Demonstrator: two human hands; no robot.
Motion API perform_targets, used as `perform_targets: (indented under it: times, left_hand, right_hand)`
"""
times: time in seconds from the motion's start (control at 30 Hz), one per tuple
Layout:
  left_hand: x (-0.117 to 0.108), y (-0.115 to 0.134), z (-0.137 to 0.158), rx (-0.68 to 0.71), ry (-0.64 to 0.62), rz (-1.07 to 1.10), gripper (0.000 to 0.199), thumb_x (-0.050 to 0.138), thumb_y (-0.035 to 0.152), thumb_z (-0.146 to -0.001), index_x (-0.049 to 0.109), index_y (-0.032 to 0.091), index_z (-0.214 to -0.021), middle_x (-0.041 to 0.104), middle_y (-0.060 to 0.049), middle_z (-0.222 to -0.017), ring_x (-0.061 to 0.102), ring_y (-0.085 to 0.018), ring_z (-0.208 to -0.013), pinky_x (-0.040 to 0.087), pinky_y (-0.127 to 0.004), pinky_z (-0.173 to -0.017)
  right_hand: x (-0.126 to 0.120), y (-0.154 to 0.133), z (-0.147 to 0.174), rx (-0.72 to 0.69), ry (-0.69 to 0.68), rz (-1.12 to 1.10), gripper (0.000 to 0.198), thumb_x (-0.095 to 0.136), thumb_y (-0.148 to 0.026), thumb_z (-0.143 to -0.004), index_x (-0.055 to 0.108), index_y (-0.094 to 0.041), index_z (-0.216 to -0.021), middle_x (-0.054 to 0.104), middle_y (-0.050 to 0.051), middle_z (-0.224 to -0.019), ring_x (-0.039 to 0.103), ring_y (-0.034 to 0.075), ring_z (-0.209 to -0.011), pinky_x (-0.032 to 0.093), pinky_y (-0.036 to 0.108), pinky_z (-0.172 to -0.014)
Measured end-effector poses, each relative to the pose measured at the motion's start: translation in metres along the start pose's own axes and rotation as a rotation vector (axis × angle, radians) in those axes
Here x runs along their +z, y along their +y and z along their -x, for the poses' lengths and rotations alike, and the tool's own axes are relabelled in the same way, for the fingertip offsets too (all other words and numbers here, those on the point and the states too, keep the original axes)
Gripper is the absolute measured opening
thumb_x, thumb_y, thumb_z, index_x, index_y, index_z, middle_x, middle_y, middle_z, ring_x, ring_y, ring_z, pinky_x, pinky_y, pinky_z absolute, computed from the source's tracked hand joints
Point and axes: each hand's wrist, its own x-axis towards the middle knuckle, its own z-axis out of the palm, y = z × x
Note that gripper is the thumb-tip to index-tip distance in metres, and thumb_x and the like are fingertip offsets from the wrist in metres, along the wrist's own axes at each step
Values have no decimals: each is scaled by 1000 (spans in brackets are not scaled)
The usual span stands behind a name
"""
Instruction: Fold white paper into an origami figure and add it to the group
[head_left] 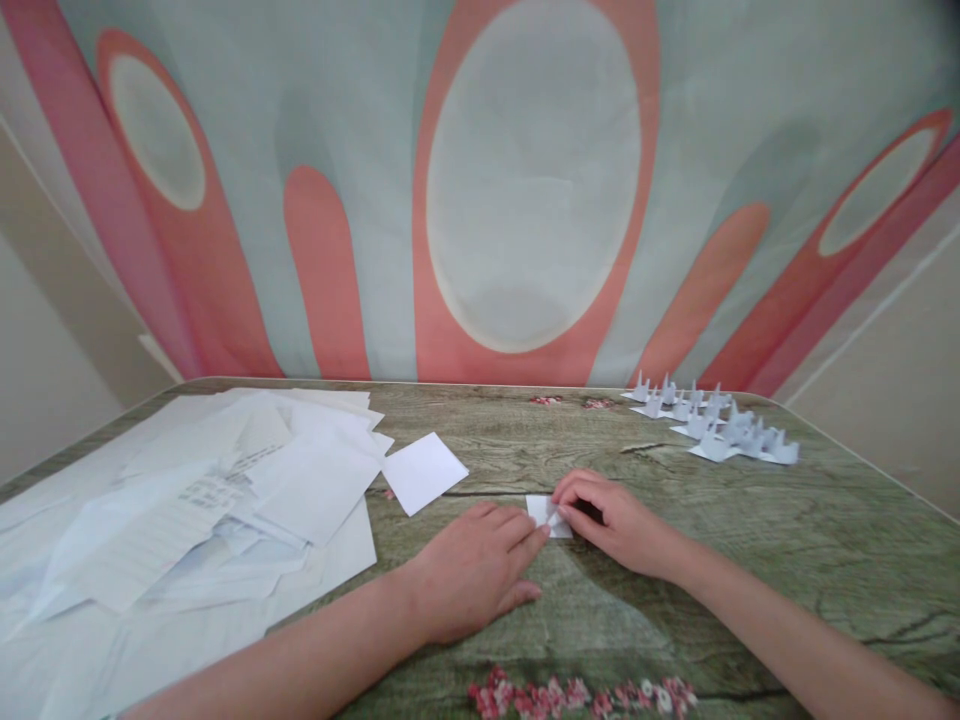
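A small folded white paper square [537, 507] lies flat on the table between my hands. My left hand [484, 565] rests palm down with its fingers stretched out, the fingertips pressing on the paper's left and lower side. From the right, my right hand [604, 515] pinches a flap of the same paper between thumb and forefinger. Part of the paper is hidden under the fingers. A larger white paper square [425, 473] lies up and left of my left hand, one corner close to a paper pile.
A wide, loose pile of white papers [315, 470], some printed, covers the table's left side. Several folded paper cranes [739, 430] stand in rows at the back right. The wood-patterned table [810, 560] meets a patterned cloth backdrop [532, 200] behind.
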Motion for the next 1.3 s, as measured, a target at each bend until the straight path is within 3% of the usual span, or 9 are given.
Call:
perform_targets:
  times: [1.0, 1.3]
  left_hand:
    - [-1, 2, -3, -6, -6, -5, 49, 48, 45, -85, 42, 17, -125, 54, -8, -114, 47, -23, -109, 34, -35, -94]
    - [1, 12, 2, -35, -50, -63, 50, 43, 43, -88, 45, 8, -124, 47, -14, -130, 43, -24, -119, 34, -35, -97]
  right_hand:
    - [7, -6, -4, 108, -1, 139, 14, 45, -18, -87, 48, -19, -74, 49, 4, -85, 48, 17, -81, 42, 32, -75]
    - [5, -7, -4, 115, -22, 132, 12, 45, -16, -86, 48, -18, -75, 49, 5, -87, 48, 17, -81, 42, 33, -75]
